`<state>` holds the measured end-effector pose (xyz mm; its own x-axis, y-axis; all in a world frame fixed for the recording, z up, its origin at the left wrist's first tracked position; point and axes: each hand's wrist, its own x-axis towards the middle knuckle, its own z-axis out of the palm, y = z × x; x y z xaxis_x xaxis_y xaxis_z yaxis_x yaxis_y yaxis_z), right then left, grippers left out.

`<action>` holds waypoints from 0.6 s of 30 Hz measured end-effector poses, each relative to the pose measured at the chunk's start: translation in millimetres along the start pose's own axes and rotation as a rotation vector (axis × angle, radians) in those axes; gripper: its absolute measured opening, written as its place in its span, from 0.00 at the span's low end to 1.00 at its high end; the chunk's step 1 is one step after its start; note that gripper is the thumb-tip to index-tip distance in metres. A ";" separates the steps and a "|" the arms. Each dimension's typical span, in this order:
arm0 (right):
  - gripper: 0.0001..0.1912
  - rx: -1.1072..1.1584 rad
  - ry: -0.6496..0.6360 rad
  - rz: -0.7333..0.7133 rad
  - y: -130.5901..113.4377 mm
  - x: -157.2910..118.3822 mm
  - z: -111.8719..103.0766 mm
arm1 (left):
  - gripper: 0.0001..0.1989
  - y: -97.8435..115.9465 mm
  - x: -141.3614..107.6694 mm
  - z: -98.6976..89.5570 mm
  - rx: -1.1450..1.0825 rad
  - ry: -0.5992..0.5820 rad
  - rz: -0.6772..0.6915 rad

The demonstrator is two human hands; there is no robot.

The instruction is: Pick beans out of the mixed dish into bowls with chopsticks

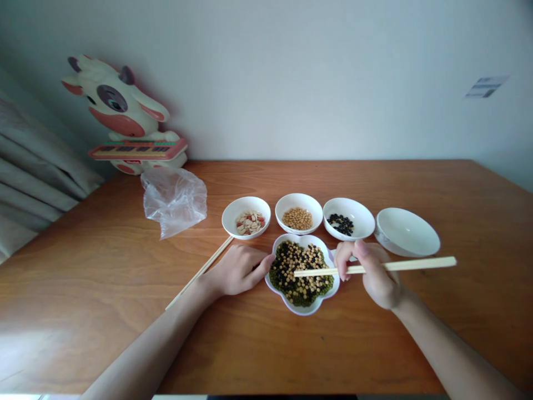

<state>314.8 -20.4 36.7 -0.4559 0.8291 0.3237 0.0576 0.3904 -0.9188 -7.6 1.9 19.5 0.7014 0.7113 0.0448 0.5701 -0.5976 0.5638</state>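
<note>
A flower-shaped bowl (302, 311) holds mixed soybeans, black beans and small green beans. My left hand (241, 269) is at its left side, thumb and finger closed on the rim; the other fingers are curled. Chopsticks (416, 264) lie in my right hand (375, 272), with their tips over the beans. Behind stand white bowls: one with pale and reddish pieces (246, 201), one with soybeans (298, 197), one with black beans (362, 216), and an empty one (410, 230) at the right.
Another pair of chopsticks (200, 272) lies beside my left forearm. A crumpled clear plastic bag (177, 200) is on the wooden table (258, 355) at the back left. Behind it stands a cow-shaped toy keyboard (137, 149) near the wall.
</note>
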 end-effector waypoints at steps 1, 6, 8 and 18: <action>0.30 0.019 -0.039 0.029 -0.9 0.7 0.4 | 0.24 0.5 0.1 -0.4 0.001 -0.001 -0.003; 0.27 -0.148 -0.093 -0.009 -1.4 3.0 4.6 | 0.24 0.3 0.5 -0.5 -0.008 -0.019 -0.017; 0.28 -0.142 0.009 -0.057 0.3 2.9 6.5 | 0.24 -0.4 0.4 -0.1 -0.004 -0.022 -0.023; 0.33 0.009 0.088 0.017 -6.2 6.4 -4.6 | 0.24 -1.2 -0.3 0.0 0.018 -0.017 -0.014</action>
<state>315.6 -15.6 45.5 -0.3754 0.8675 0.3264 0.0563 0.3728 -0.9262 -8.6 2.4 18.8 0.7001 0.7137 0.0227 0.5877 -0.5941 0.5492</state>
